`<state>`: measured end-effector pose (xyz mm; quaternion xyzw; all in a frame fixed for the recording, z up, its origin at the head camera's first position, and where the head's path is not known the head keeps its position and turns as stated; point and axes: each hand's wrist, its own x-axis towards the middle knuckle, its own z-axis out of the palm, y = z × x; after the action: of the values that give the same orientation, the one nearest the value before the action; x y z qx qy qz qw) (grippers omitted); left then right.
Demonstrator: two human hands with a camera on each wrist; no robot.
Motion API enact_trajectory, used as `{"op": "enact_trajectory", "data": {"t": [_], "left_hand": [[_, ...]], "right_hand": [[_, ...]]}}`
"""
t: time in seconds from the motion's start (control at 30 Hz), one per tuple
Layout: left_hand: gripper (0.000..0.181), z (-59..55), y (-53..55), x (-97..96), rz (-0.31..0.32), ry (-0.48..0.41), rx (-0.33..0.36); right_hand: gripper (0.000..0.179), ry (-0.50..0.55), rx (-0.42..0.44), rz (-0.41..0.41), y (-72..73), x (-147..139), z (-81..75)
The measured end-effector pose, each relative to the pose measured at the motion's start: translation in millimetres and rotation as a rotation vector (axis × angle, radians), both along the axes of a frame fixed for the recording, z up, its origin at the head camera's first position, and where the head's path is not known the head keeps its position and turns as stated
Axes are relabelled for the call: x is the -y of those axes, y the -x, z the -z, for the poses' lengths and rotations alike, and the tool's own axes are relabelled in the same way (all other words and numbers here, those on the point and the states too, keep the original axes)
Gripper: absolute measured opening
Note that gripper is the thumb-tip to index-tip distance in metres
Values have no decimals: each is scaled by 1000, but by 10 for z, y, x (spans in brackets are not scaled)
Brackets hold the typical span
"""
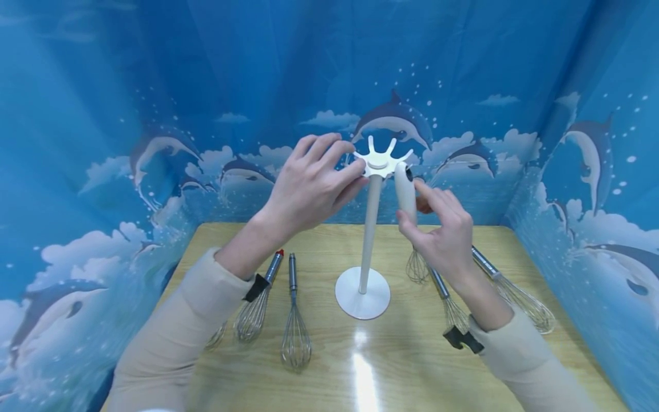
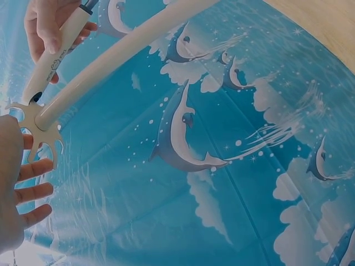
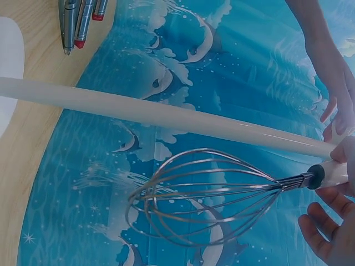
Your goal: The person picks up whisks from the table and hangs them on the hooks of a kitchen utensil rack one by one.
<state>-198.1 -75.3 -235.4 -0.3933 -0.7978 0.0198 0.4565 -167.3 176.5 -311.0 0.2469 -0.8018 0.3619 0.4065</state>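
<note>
A white stand (image 1: 370, 229) with a round base and a ring of prongs on top rises from the table. At its top, my left hand (image 1: 313, 180) pinches the left edge of the pronged head (image 2: 49, 136) between thumb and index finger; the other fingers stretch out. My right hand (image 1: 444, 232) grips the white handle of a whisk (image 1: 406, 194) just right of the post. The handle's end, with a dark hole, lies right at a prong. In the right wrist view the whisk's wire loops (image 3: 205, 197) hang down beside the post.
Left of the base on the wooden table (image 1: 329, 355) lie a red-tipped whisk (image 1: 259, 300), a slim whisk (image 1: 295, 326) and part of another. To the right lie a large whisk (image 1: 515, 292) and a smaller one (image 1: 447, 297). A blue dolphin curtain (image 1: 288, 68) surrounds the table.
</note>
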Motion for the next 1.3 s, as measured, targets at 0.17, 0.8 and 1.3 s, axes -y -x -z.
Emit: {"op": "enact_trajectory", "data": {"t": [0.17,0.8,1.3], "left_hand": [[29,0,3,4,-7,1,-8],[27,29,40,111,-26,-20,22],[23,3,-7,181,-34,-16,-39]], "right_hand": [[51,1,5,0,13,7,17],[53,19,-18,-58,6,128,21],[53,30,-30,-66,-24,214,36]]}}
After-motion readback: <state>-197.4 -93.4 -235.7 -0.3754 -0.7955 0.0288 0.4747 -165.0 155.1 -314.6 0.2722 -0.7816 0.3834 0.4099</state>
